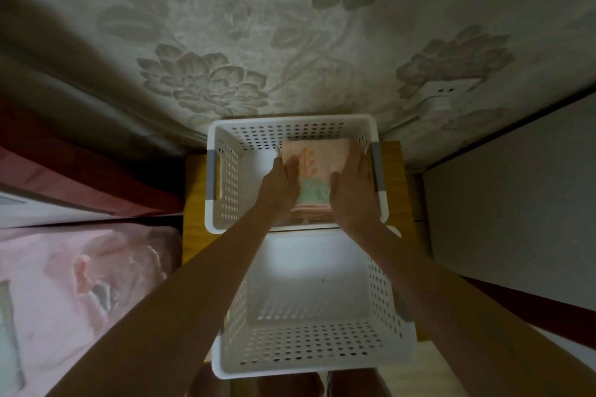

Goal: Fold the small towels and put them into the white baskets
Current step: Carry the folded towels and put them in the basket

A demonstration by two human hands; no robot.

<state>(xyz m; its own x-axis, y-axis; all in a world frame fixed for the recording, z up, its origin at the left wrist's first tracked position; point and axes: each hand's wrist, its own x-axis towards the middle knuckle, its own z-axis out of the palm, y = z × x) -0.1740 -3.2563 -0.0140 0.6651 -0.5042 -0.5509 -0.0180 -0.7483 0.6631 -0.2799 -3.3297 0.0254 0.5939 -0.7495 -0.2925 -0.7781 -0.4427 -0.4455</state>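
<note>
**Two baskets, one towel going down**

Two white baskets sit on the wooden desk point(392, 158): the near basket point(316, 361) bare inside, the far basket point(292, 121) taking my folded towel point(317, 155) on its right side, atop what looks like another pink one. My left hand point(282, 182) and right hand point(353, 190) lie flat on it, fingers point(356, 155) straight and close together, pressing. If I lift off unevenly, the fold could spring open or slide against the wall.

Floral wallpaper point(290, 26) w/ socket point(440, 90)
</note>
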